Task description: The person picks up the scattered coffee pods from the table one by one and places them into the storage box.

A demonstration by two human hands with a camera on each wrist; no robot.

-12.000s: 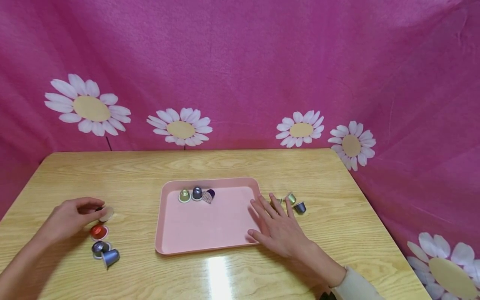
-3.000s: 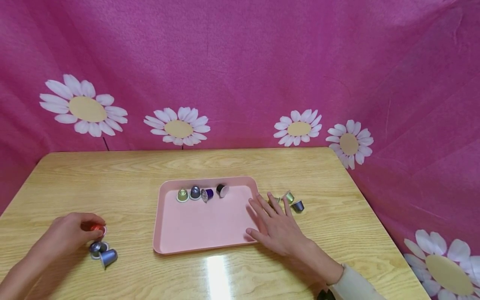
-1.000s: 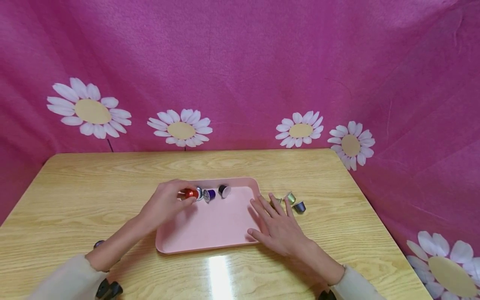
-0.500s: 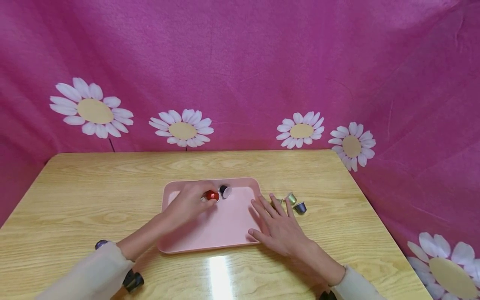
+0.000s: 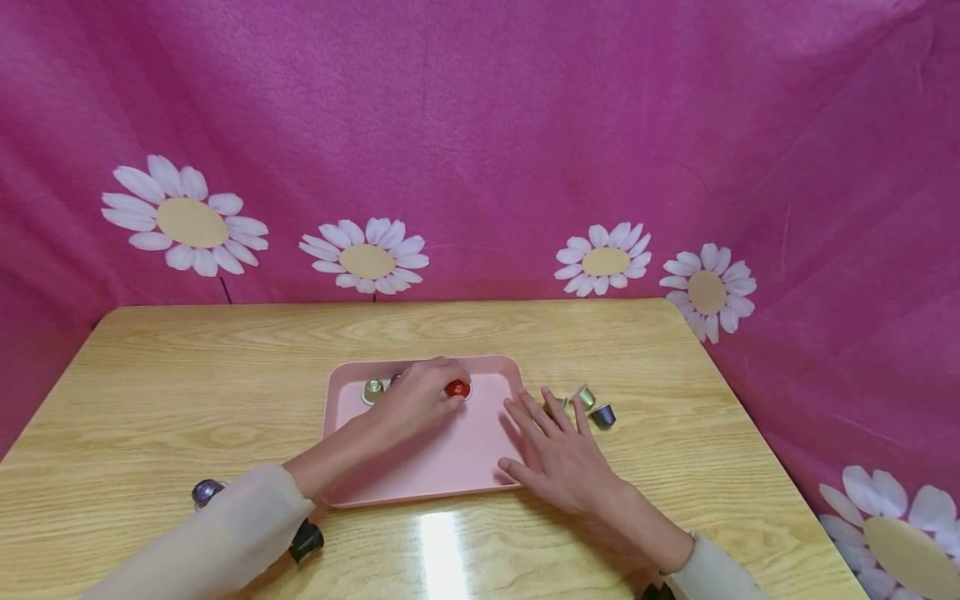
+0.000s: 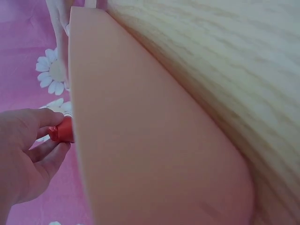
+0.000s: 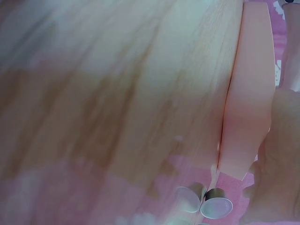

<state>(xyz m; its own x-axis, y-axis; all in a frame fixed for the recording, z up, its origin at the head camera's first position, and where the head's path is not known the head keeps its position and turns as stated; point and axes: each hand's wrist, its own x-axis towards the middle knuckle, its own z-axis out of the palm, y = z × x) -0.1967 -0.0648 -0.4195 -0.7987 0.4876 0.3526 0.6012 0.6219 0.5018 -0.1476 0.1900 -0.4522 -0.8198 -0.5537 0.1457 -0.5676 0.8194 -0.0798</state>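
Note:
My left hand (image 5: 420, 404) pinches a red coffee capsule (image 5: 458, 389) between thumb and fingers over the back of the pink tray (image 5: 450, 467). The left wrist view shows the red capsule (image 6: 62, 130) at the fingertips, just past the tray wall (image 6: 140, 117). Behind this hand, a pale green capsule (image 5: 373, 390) shows in the tray's back left, with a sliver of a dark one (image 5: 396, 378) beside it; the purple and black capsules are hidden. My right hand (image 5: 562, 467) rests with spread fingers across the tray's right rim.
Right of the tray lie a green capsule (image 5: 585, 396), a dark blue-grey one (image 5: 603, 416) and one partly behind the right fingers. A dark purple capsule (image 5: 206, 492) sits on the table (image 5: 150, 400) at left, by the left sleeve (image 5: 247, 525).
Earlier, the left hand moved the black capsule from the left table into the tray's back row. It then picked up the red capsule and carried it right along that row. The right hand stayed put.

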